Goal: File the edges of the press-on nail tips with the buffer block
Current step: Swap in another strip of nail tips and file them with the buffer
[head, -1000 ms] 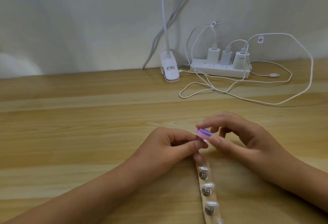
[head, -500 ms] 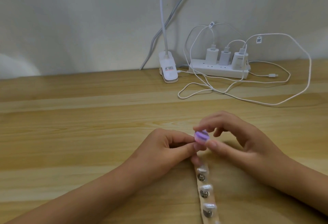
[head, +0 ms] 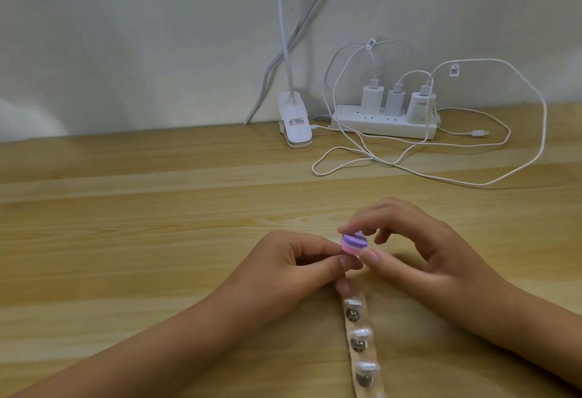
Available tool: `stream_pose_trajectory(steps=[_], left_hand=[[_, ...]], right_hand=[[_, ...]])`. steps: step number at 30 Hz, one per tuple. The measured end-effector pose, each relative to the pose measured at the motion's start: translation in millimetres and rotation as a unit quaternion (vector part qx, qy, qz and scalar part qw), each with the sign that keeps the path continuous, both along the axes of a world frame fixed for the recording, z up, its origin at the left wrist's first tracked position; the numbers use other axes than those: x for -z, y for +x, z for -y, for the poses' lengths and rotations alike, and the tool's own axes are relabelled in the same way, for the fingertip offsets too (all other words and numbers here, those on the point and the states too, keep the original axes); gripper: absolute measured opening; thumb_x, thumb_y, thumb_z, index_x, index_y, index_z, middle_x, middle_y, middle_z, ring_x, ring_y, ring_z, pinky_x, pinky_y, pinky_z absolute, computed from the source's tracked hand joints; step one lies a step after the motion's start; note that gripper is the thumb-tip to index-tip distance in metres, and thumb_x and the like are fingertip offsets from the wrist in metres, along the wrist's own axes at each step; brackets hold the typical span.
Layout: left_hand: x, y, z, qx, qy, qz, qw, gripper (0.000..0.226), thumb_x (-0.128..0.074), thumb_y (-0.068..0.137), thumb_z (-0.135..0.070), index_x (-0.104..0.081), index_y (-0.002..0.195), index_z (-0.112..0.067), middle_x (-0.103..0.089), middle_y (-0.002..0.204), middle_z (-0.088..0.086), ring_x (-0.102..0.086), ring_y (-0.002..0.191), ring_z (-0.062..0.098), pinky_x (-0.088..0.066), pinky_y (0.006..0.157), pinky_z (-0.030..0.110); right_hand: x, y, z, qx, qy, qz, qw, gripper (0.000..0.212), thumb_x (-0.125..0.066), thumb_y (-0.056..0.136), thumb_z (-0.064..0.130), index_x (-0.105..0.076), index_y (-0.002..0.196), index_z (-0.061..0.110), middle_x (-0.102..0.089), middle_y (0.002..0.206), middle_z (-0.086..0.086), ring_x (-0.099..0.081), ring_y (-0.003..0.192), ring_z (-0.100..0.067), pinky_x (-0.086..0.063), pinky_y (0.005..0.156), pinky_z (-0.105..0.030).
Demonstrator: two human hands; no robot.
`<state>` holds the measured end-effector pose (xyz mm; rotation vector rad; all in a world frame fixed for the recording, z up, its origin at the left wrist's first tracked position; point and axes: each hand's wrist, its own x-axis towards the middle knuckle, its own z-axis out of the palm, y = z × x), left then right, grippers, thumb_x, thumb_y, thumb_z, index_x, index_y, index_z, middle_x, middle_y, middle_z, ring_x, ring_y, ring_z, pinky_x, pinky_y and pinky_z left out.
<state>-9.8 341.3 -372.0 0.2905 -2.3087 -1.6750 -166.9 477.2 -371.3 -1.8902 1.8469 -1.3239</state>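
Observation:
A wooden strip (head: 362, 353) lies on the table near the bottom edge, carrying several pearly press-on nail tips (head: 361, 333). My left hand (head: 283, 268) pinches the far end of that strip between thumb and fingers; the tip there is hidden by my fingers. My right hand (head: 415, 246) pinches a small purple, white and pink buffer block (head: 448, 242) between thumb and forefinger, right against the left fingertips at the strip's far end.
The wooden table (head: 157, 208) stretches to a pale wall. At the back stand a white lamp clip (head: 295, 123) and a white power strip (head: 384, 123) with three chargers. Loose white cables (head: 409, 167) loop over the table behind my hands.
The buffer block in my right hand has turned, showing more of its layered side, and shifted slightly against the left fingertips. My left hand keeps its hold on the strip.

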Motion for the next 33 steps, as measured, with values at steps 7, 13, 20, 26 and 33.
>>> stream_pose_trajectory(steps=[7, 13, 20, 26, 33], left_hand=[[0.2, 0.3, -0.2, 0.000, 0.002, -0.001, 1.000, 0.012, -0.067, 0.090, -0.029, -0.078, 0.089, -0.032, -0.074, 0.072, -0.009, -0.068, 0.080, 0.000, -0.046, 0.078, 0.011], [0.7, -0.1, 0.4, -0.003, -0.004, 0.003, 1.000, 0.012, -0.067, 0.090, -0.029, -0.078, 0.090, -0.035, -0.073, 0.071, -0.011, -0.067, 0.078, 0.000, -0.047, 0.077, 0.013], [2.1, 0.4, 1.1, -0.008, 0.001, 0.005, 1.000, 0.011, -0.065, 0.092, -0.021, -0.076, 0.091, -0.022, -0.073, 0.070, -0.008, -0.068, 0.077, 0.002, -0.047, 0.079, 0.014], [2.2, 0.1, 0.9, -0.005, 0.015, 0.014, 1.000, 0.011, -0.065, 0.091, -0.023, -0.076, 0.091, -0.026, -0.072, 0.070, -0.009, -0.068, 0.077, 0.003, -0.049, 0.080, 0.017], [2.7, 0.9, 0.7, -0.015, 0.015, 0.019, 1.000, 0.010, -0.066, 0.091, -0.019, -0.077, 0.091, -0.018, -0.073, 0.070, -0.008, -0.067, 0.077, 0.003, -0.049, 0.081, 0.016]], right_hand=[[-0.3, 0.1, 0.3, -0.002, 0.011, 0.034, 0.999, 0.024, -0.060, 0.089, 0.043, -0.069, 0.106, 0.030, -0.065, 0.104, 0.011, -0.060, 0.101, -0.017, -0.050, 0.081, -0.030], [0.9, -0.9, 1.1, 0.000, 0.030, 0.074, 0.997, 0.019, -0.067, 0.085, 0.039, -0.071, 0.103, 0.033, -0.065, 0.101, 0.012, -0.060, 0.096, -0.014, -0.050, 0.079, -0.029], [1.0, -2.7, -0.3, 0.007, 0.035, 0.077, 0.996, 0.015, -0.064, 0.090, 0.044, -0.068, 0.101, 0.036, -0.068, 0.101, 0.012, -0.064, 0.092, -0.010, -0.051, 0.075, -0.027], [0.2, -0.7, -1.1, 0.004, 0.015, 0.043, 0.999, 0.020, -0.057, 0.087, 0.043, -0.066, 0.100, 0.032, -0.066, 0.101, 0.013, -0.061, 0.097, -0.017, -0.049, 0.077, -0.028], [-3.1, 2.0, -3.2, 0.016, -0.013, 0.085, 0.996, 0.023, -0.050, 0.092, 0.038, -0.068, 0.100, 0.027, -0.072, 0.096, 0.011, -0.067, 0.092, -0.011, -0.049, 0.082, -0.020]])
